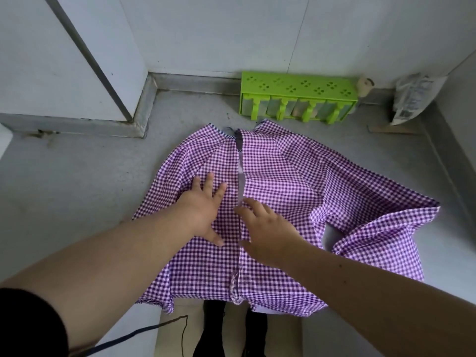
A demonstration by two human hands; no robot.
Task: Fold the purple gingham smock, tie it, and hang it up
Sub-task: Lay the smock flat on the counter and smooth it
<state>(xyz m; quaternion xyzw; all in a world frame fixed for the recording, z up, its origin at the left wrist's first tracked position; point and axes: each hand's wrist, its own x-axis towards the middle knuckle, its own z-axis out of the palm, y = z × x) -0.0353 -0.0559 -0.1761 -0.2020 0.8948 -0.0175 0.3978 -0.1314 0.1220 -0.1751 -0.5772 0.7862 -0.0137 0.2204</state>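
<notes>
**With both hands flat, smock spread on worktop**

While the purple gingham cotton smock lies spread on the grey worktop, the left hand presses it, fingers splayed; the right hand, its grip open, touches the centre seam. A green plastic rack stands far behind.

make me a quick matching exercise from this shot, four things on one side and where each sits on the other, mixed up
Things:
1. smock
2. green rack
3. left hand
4. printed bag

Places:
A. against the back wall
B. flat on the cloth, left of the opening
C. leaning in the right corner
D. spread on the grey counter

Pairs: 1-D, 2-A, 3-B, 4-C
</notes>
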